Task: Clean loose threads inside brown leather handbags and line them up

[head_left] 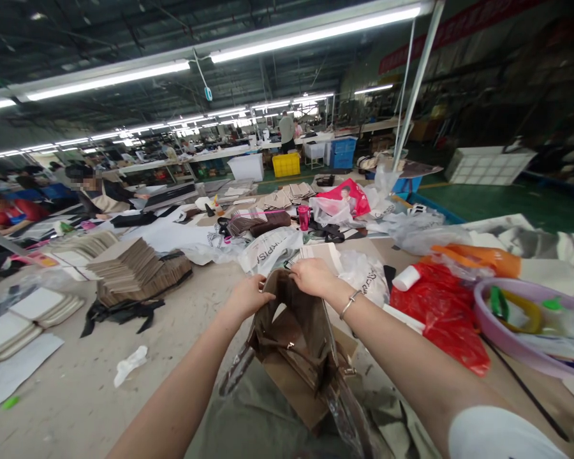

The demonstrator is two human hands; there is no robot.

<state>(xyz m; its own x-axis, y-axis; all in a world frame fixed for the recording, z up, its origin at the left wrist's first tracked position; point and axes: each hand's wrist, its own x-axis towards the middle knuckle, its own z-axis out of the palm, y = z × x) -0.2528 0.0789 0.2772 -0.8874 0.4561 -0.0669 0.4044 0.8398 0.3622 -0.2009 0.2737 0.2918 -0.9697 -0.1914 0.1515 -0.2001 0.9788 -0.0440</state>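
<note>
A brown bag [291, 344] stands open at the middle of the head view, its top facing me, with plastic-wrapped handles hanging at its sides. My left hand [249, 297] pinches the far left part of its rim. On the far rim, a little to the right, my right hand [313, 278] is closed on the edge; a bracelet circles that wrist. Something small and white shows inside the bag. Under the bag lies greenish-grey cloth [239, 421].
Stacks of brown panels [127, 268] and white panels [38, 305] lie on the table to the left. At right are a red plastic bag [442, 312] and a purple basin [481, 299]. Two people work at the far left. Plastic bags and a pink cup [303, 218] lie beyond my hands.
</note>
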